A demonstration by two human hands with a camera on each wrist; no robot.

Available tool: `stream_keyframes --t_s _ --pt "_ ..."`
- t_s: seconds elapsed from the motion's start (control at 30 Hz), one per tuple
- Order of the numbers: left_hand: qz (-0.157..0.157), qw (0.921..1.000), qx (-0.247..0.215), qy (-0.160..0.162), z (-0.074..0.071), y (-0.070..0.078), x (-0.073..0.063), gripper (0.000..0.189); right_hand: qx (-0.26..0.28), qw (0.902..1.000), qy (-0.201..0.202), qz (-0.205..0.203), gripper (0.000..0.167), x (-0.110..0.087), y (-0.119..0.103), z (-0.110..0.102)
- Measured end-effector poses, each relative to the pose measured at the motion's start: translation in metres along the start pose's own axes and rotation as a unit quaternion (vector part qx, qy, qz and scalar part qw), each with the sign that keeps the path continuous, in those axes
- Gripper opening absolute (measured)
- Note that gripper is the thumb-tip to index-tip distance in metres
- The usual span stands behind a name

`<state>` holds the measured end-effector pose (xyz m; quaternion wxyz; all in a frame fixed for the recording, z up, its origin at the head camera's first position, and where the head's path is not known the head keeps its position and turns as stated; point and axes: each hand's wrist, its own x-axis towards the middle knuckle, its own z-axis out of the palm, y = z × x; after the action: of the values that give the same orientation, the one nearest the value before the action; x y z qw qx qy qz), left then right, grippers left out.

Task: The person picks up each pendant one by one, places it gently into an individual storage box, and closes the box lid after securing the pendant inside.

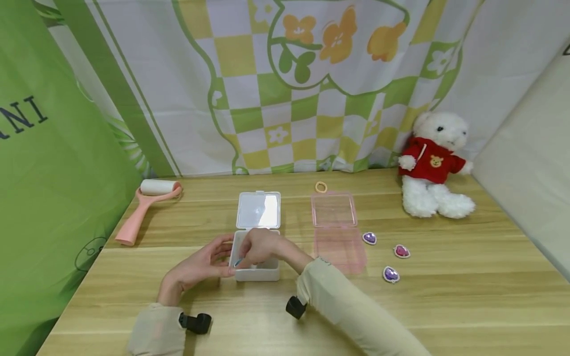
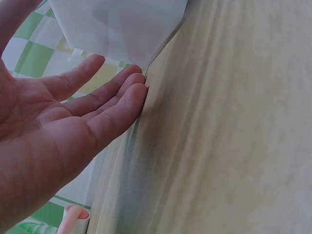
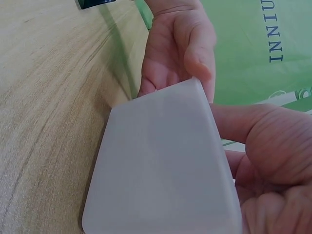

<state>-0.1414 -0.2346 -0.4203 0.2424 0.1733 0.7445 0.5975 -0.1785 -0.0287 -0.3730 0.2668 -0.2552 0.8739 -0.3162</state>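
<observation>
A white translucent box stands on the table with its hinged lid laid back. My left hand is at the box's left side, its thumb by the front left corner. In the left wrist view, the fingers of that hand reach out loosely beside the box wall. Over the box, my right hand dips in with bent fingers, a small blue piece at their tips. Its exact kind is too small to tell. The box wall hides the right fingertips in the right wrist view.
A pink clear box lies open to the right. Beyond it are two purple heart gems and a pink heart gem. A beige ring, a pink-handled lint roller and a white teddy bear sit farther out.
</observation>
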Motion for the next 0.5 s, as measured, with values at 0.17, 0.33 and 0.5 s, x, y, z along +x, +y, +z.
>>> stream_keyframes --t_s 0.17,0.33,0.5 --pt "0.002 1.0 -0.005 -0.002 0.0 -0.0001 0.0005 0.085 -0.057 0.9983 0.004 0.004 0.018 0.0001 -0.0031 0.0015" --pt "0.006 0.9999 -0.008 -0.005 0.0002 0.0001 0.0012 0.084 -0.077 0.9969 0.01 0.013 0.02 0.0002 -0.005 0.003" --pt "0.005 0.9999 -0.008 -0.005 -0.0001 0.0002 0.0006 0.084 -0.098 0.995 0.015 0.005 0.02 0.0014 -0.0059 0.0046"
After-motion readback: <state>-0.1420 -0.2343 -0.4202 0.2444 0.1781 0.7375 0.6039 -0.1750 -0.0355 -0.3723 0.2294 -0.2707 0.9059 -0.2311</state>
